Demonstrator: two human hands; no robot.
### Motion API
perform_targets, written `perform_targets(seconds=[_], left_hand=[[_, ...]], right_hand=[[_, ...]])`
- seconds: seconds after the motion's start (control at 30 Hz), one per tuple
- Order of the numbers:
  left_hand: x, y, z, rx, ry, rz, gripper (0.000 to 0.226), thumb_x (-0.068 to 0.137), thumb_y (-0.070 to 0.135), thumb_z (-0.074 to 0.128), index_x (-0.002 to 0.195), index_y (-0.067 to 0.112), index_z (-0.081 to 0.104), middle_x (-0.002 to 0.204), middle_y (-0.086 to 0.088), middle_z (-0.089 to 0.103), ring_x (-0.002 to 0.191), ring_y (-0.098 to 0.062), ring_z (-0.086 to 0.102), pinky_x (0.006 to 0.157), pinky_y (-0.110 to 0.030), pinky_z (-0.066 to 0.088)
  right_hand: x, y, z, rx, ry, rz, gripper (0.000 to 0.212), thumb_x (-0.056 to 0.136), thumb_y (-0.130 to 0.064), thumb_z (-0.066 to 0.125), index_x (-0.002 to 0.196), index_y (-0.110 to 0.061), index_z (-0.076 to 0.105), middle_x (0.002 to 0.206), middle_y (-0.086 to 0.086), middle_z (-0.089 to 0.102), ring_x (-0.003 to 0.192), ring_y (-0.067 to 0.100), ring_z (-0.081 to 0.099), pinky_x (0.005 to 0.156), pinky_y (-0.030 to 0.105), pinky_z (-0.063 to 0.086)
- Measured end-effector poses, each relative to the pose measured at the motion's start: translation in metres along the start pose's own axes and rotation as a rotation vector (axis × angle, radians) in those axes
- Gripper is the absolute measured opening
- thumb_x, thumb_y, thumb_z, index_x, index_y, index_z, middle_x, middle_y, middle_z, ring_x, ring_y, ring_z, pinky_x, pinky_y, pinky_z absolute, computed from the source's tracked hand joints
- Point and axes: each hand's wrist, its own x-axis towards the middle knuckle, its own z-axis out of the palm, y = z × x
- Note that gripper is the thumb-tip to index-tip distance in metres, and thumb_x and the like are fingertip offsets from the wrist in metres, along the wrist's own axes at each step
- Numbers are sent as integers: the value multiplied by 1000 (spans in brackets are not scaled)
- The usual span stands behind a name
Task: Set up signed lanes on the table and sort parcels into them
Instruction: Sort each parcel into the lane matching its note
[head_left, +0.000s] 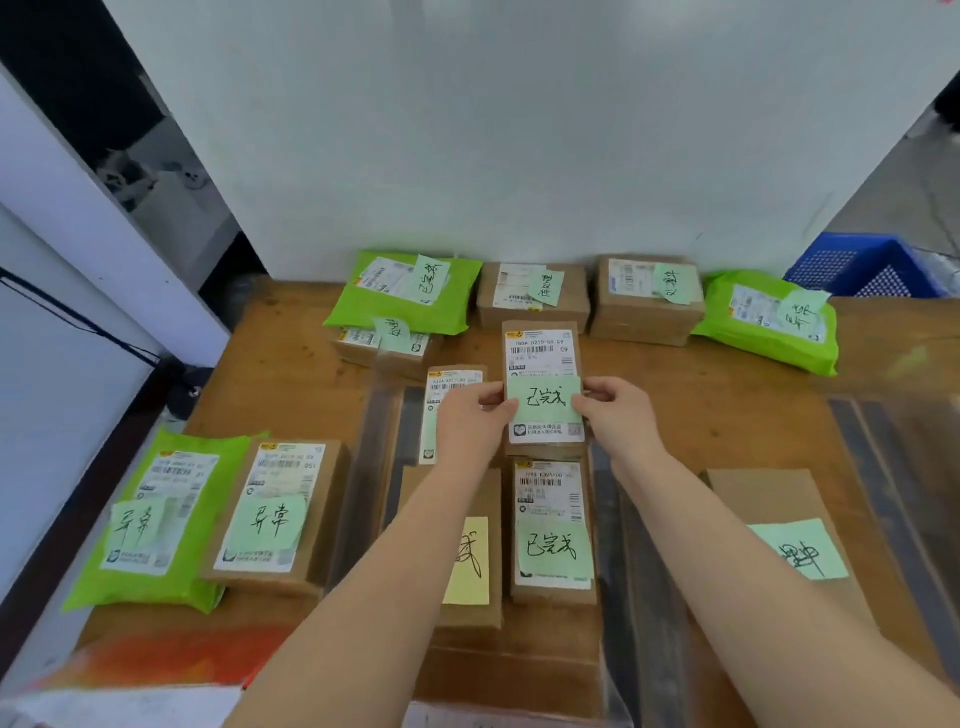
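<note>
Both hands are working on one brown parcel (543, 382) in the middle of the wooden table (727, 395). The left hand (470, 415) and the right hand (615, 410) are each pinching a side edge of a green note (545, 400), holding it flat over the lower part of the parcel's white shipping label, probably so that the note is sitting straight and the barcode above is staying readable. Just below, a second brown parcel (553, 530) is already carrying the same kind of green note, so these two seem to be forming one lane. At the near left, a green bag (156, 519) and a brown box (278, 514) are lying side by side with matching notes, apparently another lane. Along the far edge, more tagged parcels are waiting in a row.
</note>
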Motion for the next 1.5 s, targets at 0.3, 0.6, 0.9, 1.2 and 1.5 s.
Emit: perform_targets(seconds=[0.3,0.6,0.9,1.2,1.5], left_hand=[[50,-8,33,266,-122,-23,23,88,8,56,109,12,65,115,-5,66,102,-20,62,85,-31,51],[51,-28,42,482,-167,-121,15,89,6,53,101,9,63,106,-8,65,93,-23,61,76,-31,50],[30,-5,20,501,-131,-1,24,90,16,54,113,9,58,118,-7,60,109,-24,55,85,-31,43],[26,30,-68,442,153,127,53,92,30,54,140,14,39,141,-4,45,129,-20,42,102,-33,36],[90,7,-131,520,204,73,53,91,29,55,139,12,40,143,-9,44,131,-25,41,107,-37,35]], right_hand=[[46,20,16,-137,74,77,28,92,-9,55,120,-9,57,116,9,66,89,16,62,61,22,51],[51,39,27,-338,60,105,26,89,-10,57,115,-10,63,109,6,68,78,14,58,69,28,50],[36,19,25,-440,13,3,40,90,-12,59,128,-8,50,130,9,52,100,19,58,62,19,44],[15,-51,40,-441,-113,-327,50,88,-23,62,135,-15,45,142,5,38,126,21,45,100,30,37],[59,-92,100,-464,-178,-352,55,87,-26,65,134,-7,45,136,9,50,122,24,49,94,27,38]])
